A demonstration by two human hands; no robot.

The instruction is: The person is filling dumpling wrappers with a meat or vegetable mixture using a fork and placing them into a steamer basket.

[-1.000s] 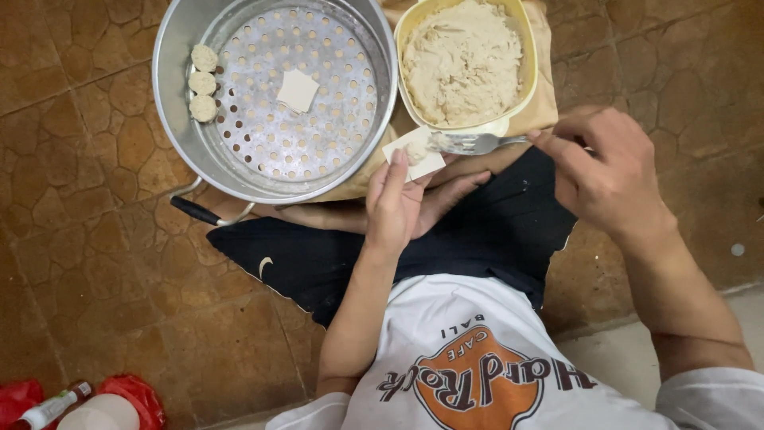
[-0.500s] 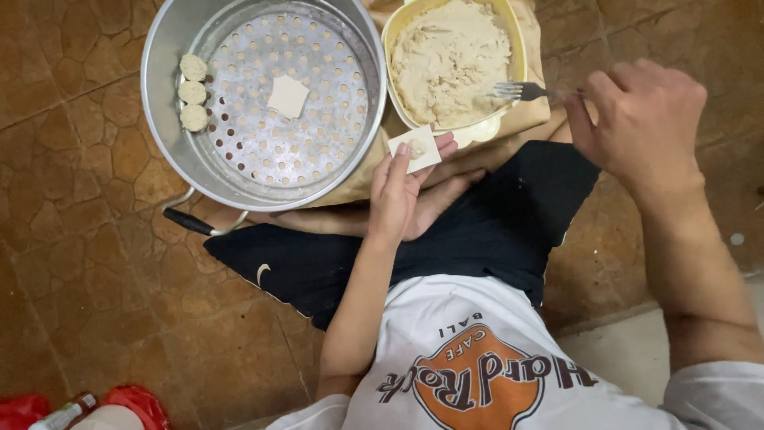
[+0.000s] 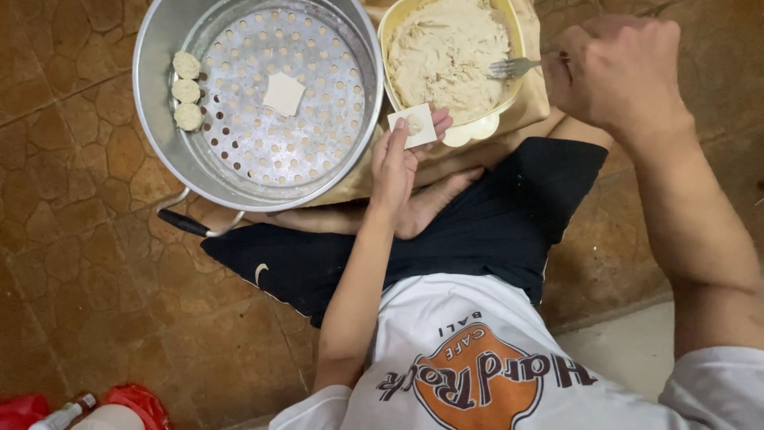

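Left hand lies palm-up, fingers open, a square dumpling wrapper with a dab of filling resting on the fingertips. Right hand, far right, is closed around a fork whose tines reach into the yellow bowl of filling. Far left, the perforated steamer pot holds 3 finished dumplings and 1 loose wrapper.

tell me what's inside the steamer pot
In the steamer pot a perforated tray carries three round dumplings along its left edge and one square wrapper near the middle. Whatever lies below the tray is covered.
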